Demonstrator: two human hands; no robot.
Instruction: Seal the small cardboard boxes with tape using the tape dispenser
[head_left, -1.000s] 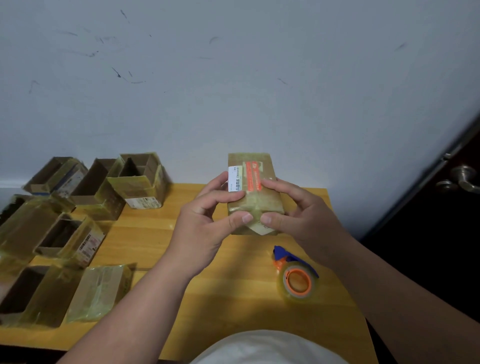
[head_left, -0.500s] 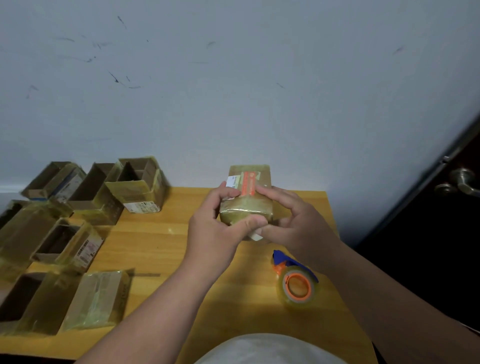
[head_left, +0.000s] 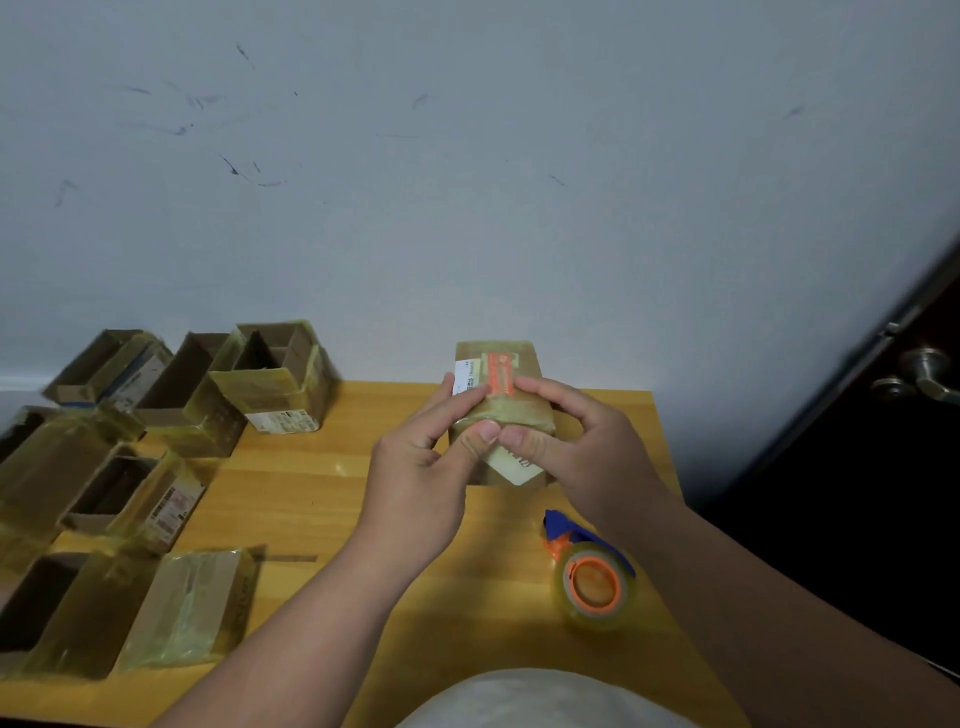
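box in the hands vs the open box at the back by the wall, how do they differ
The held box is closed, with tape over its top; the back box stands open, its dark inside showing. The held box is gripped by the left hand and right hand, thumbs meeting on its near face; the back box rests untouched on the table. The held box has an orange label. Both are brown cardboard with yellowish tape.

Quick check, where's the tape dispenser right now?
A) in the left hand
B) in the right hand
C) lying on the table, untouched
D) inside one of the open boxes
C: the tape dispenser lies on the table below the right hand, while both that hand and the left hand grip the small cardboard box.
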